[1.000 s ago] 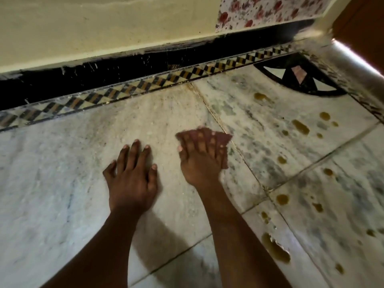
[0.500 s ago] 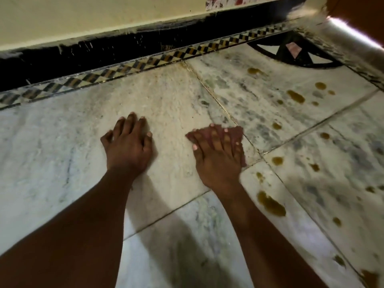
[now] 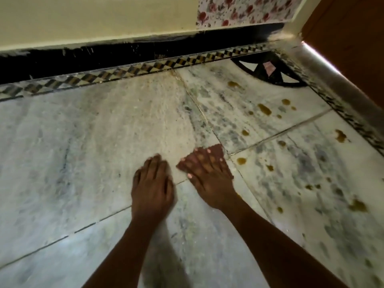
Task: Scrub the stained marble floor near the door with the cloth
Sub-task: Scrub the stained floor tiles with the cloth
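My right hand [image 3: 207, 175] lies flat on a small reddish-brown cloth [image 3: 217, 151], pressing it onto the white marble floor [image 3: 93, 142] where four slabs meet. Only the cloth's far edge and left corner show past my fingers. My left hand [image 3: 152, 183] rests flat on the floor just left of it, fingers together, holding nothing. Brown stains [image 3: 264, 109] dot the slabs to the right of the cloth, the nearest one [image 3: 241, 161] a short way right of my fingers.
A black skirting [image 3: 104, 57] and a chequered border strip [image 3: 124, 71] run along the far wall. At the right, a raised threshold [image 3: 332, 80] lies below a brown wooden door [image 3: 353, 38]. A black inlay pattern [image 3: 268, 73] fills the corner.
Both hands have slid toward me and to the right over the floor, the cloth going along under my right hand. My left hand has come closer to the right one.
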A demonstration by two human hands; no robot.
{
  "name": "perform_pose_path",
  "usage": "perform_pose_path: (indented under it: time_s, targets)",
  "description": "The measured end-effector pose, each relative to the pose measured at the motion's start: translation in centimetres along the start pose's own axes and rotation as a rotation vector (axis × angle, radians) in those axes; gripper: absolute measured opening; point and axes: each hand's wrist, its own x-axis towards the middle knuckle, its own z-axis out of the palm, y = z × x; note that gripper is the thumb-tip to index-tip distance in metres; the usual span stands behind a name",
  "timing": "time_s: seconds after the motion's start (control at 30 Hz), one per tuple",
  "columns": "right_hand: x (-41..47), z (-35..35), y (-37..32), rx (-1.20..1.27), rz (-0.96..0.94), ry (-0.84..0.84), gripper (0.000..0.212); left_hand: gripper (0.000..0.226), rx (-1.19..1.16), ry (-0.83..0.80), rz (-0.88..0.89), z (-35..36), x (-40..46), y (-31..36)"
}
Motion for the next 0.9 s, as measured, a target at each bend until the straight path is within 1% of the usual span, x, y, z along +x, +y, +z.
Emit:
perform_pose_path:
  time_s: [0.07,0.1,0.17,0.2,0.23,0.27,0.37,0.4,0.43,0.47,0.57,0.6,0.63,0.67,0.7,0.77,0.8,0.83,0.87,0.9]
  targets:
    - [-0.3,-0.3,2.9,-0.017,0.043,0.033,0.050,0.059,0.017,-0.014,-0.025,0.2,0.6,-0.1]
    - [0.2,-0.4,3.9,-0.014,0.137,0.066,0.049,0.060,0.020,-0.020,-0.032,0.4,0.8,0.2]
    - [2.0,0.0,3.8,0.059,0.366,0.099,0.052,0.061,0.030,-0.011,-0.019,0.4,0.8,0.3]
    - [2.7,0.5,3.1,0.091,0.435,0.129,0.054,0.061,0.033,-0.003,-0.020,0.5,0.7,0.3]
    - [3.1,0.8,2.1,0.089,0.444,0.156,0.054,0.060,0.034,0.008,-0.021,0.4,0.7,0.2]
    - [2.7,1.1,1.6,0.077,0.408,0.160,0.054,0.059,0.039,0.010,-0.020,0.4,0.7,0.3]
    - [-1.0,1.2,1.8,0.027,0.128,0.139,0.051,0.059,0.054,0.011,-0.044,0.5,0.8,0.3]
    - [-2.3,1.0,2.4,0.024,0.061,0.130,0.050,0.059,0.054,0.008,-0.044,0.5,0.8,0.4]
    - [-3.4,0.6,3.2,0.023,0.039,0.131,0.049,0.059,0.048,0.006,-0.041,0.5,0.8,0.4]
    - [-3.9,0.4,3.9,0.022,0.071,0.144,0.048,0.059,0.041,0.009,-0.041,0.6,0.8,0.5]
    - [-2.1,0.3,5.4,0.014,0.374,0.223,0.051,0.058,0.034,0.032,-0.040,0.8,0.9,0.4]
    - [-0.8,0.4,5.4,0.045,0.468,0.224,0.053,0.058,0.041,0.033,-0.039,0.9,0.8,0.3]
    - [0.5,0.4,5.1,0.087,0.520,0.207,0.053,0.058,0.050,0.030,-0.038,0.9,0.9,0.2]
    - [1.2,0.4,4.6,0.140,0.524,0.185,0.053,0.059,0.060,0.024,-0.034,0.9,0.8,0.2]
    - [1.4,0.4,4.0,0.187,0.484,0.180,0.053,0.059,0.065,0.015,-0.032,0.9,0.9,0.2]
    - [0.7,0.5,2.5,0.236,0.339,0.218,0.053,0.058,0.061,0.009,-0.041,0.8,0.7,0.2]
    - [-0.1,0.2,1.5,0.280,0.270,0.205,0.053,0.058,0.055,0.009,-0.044,0.7,0.7,0.2]
    - [-0.7,-0.2,0.7,0.365,0.226,0.166,0.053,0.058,0.046,0.010,-0.047,0.7,0.8,0.3]
    - [-1.0,-0.5,-0.1,0.509,0.213,0.115,0.051,0.058,0.038,0.010,-0.049,0.8,0.8,0.4]
    - [-0.9,-1.3,-0.7,0.711,0.221,0.084,0.048,0.059,0.033,0.007,-0.052,0.8,0.9,0.4]
